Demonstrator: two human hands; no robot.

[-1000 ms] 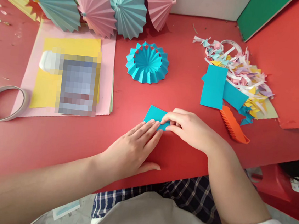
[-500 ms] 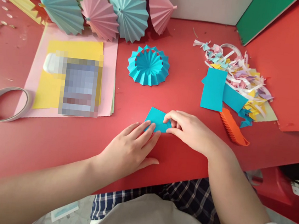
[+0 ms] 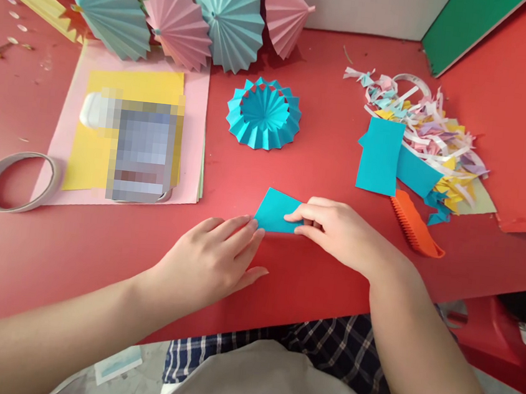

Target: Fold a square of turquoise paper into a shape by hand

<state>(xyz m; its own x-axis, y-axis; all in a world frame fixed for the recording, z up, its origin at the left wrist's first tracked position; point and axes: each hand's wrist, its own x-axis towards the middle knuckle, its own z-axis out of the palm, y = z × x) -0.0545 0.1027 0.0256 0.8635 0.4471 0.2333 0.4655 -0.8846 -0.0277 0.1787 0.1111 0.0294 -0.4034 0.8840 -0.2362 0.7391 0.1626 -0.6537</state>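
Note:
A small folded piece of blue paper (image 3: 274, 212) lies flat on the red table in front of me. My left hand (image 3: 214, 251) rests with fingers stretched out, their tips on the paper's lower left corner. At the paper's right end, my right hand (image 3: 335, 229) pinches the edge between thumb and fingers. Beyond the paper sits a blue pleated paper ring (image 3: 265, 114) with a fan-folded middle. To the right, a blue paper rectangle (image 3: 380, 156) overlaps another blue piece, and an orange comb-like tool (image 3: 415, 225) lies just below them.
Shredded paper scraps (image 3: 434, 133) are heaped at the right. Several pleated paper umbrellas (image 3: 230, 18) stand at the back left. A roll of tape (image 3: 17, 206) lies at the left, near pink and yellow sheets (image 3: 187, 151) under a blurred-out object. A green panel (image 3: 468, 30) stands at the back right.
My left hand has slid left along the folded paper to its corner, uncovering more of it. My right hand keeps its pinch at the right end.

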